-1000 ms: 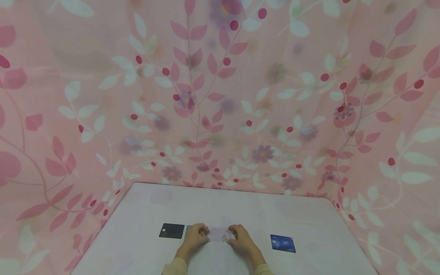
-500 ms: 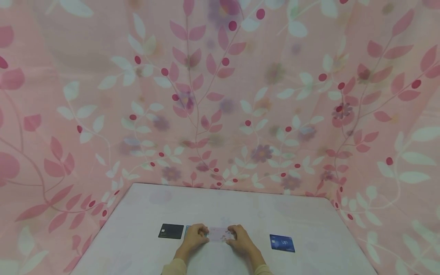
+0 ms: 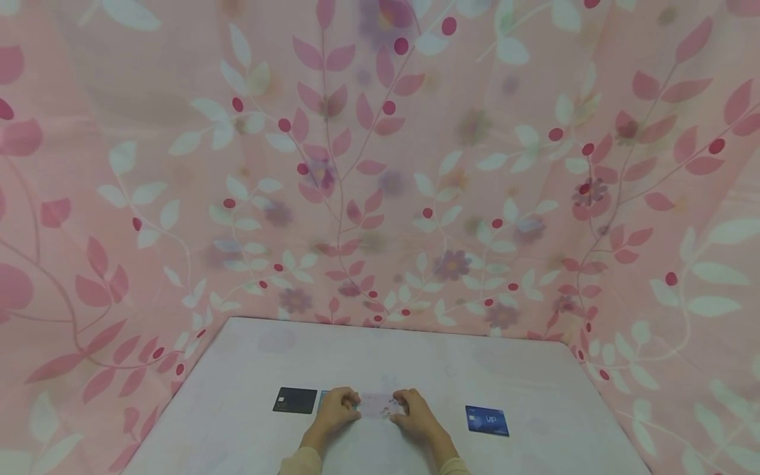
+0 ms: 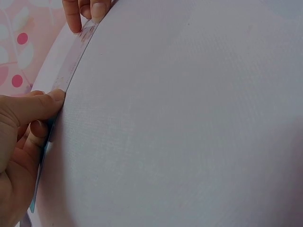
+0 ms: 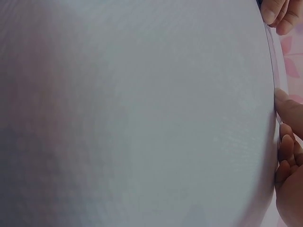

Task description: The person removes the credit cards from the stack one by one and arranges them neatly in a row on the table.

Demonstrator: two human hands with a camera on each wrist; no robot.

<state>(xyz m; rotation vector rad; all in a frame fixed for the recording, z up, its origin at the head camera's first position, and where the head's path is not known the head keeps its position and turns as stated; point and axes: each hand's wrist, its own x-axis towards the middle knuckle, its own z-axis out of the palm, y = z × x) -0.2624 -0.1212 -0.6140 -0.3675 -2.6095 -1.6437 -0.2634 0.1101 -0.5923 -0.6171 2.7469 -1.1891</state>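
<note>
A pale pink card with a dark print near its right end (image 3: 375, 406) lies on the white tabletop (image 3: 380, 359), between the two hands. My left hand (image 3: 336, 410) holds its left edge between thumb and fingers. At the opposite edge, the thumb and fingers of my right hand (image 3: 417, 414) hold it the same way. Partly hidden behind the left hand is a teal-blue card (image 3: 323, 398). The left wrist view shows the pink card (image 4: 71, 56) nearly edge-on, with the left thumb on its near edge.
A black card (image 3: 295, 400) with a chip lies to the left of the hands. Off to the right is a dark blue card (image 3: 487, 421) with white lettering. Pink floral cloth (image 3: 380, 198) hangs behind the table and along both sides.
</note>
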